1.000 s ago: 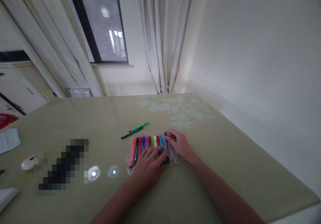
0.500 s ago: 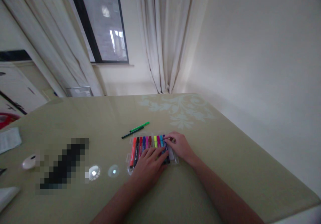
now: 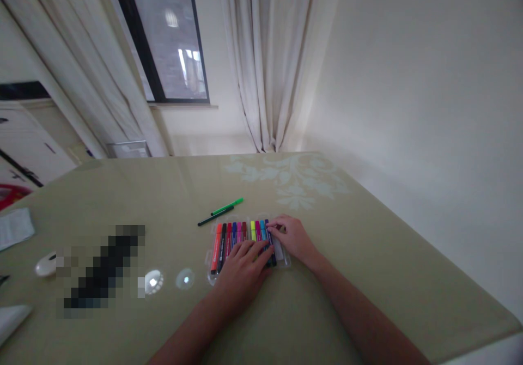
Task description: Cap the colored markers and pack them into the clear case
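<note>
A clear plastic case (image 3: 288,260) holds a row of colored markers, with an orange marker (image 3: 216,248) at its left end. My left hand (image 3: 242,269) lies over the lower part of the row, fingers stretched out and resting on the markers. At the right end of the row, my right hand (image 3: 292,234) has thumb and forefinger closed at the cap of a dark blue marker (image 3: 268,226). The lower ends of several markers are hidden under my left hand. Behind the case, a green marker (image 3: 229,206) and a dark green marker (image 3: 214,217) lie side by side.
A white computer mouse (image 3: 46,265) and a blurred-out dark object (image 3: 104,269) are on the table (image 3: 171,190) to the left. Papers (image 3: 16,227) lie at its left edge. A wall (image 3: 420,109) runs along the right side, and curtains (image 3: 269,71) hang beyond.
</note>
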The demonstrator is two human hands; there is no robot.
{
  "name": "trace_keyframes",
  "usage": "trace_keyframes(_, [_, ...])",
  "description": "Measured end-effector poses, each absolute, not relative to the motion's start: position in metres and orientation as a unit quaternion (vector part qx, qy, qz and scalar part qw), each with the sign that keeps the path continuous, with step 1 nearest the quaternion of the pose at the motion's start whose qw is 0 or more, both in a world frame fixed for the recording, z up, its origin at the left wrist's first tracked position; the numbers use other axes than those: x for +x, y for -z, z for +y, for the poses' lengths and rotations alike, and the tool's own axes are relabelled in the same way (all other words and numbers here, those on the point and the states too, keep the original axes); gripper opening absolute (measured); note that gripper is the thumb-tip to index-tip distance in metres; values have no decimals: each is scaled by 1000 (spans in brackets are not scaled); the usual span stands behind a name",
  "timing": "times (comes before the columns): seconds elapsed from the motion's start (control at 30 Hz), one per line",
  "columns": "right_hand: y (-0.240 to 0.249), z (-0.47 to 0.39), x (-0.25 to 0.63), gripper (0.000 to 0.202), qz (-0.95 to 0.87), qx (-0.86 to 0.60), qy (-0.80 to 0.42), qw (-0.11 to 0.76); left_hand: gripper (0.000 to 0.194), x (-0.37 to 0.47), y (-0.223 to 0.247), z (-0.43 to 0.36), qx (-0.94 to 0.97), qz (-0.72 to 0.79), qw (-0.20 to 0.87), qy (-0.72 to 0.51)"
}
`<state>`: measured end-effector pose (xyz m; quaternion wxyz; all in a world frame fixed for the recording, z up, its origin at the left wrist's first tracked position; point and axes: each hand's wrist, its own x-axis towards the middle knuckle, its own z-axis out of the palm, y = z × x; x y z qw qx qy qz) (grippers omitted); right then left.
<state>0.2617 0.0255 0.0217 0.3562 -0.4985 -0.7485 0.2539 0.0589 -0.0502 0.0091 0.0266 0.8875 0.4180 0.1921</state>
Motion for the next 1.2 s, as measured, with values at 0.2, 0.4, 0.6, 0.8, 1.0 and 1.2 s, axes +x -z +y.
trace_keyframes(0.2, [-21, 25, 262, 15, -750, -498, -251, 355, 48, 60, -12, -49, 893, 412, 38, -176])
trace_keyframes(0.4, [-20, 26, 262, 15, -752, -496, -252, 355, 45, 60, -10, -49, 891, 412, 37, -188])
trace_keyframes(0.6, [-20, 26, 262, 16, -751, -494, -255, 357, 48, 60, -9, -50, 892, 408, 34, -191])
trace_keyframes(0.8, [-19, 26, 263, 16, -753, -496, -251, 352, 49, 60, -13, -49, 895, 409, 36, -174])
trace_keyframes(1.0, [-19, 26, 262, 16, -757, -495, -250, 347, 48, 60, -13, -49, 896, 406, 35, -179])
trace_keyframes(1.2, [-18, 27, 262, 16, -766, -502, -230, 328, 48, 61, -12, -49, 899, 407, 23, -162])
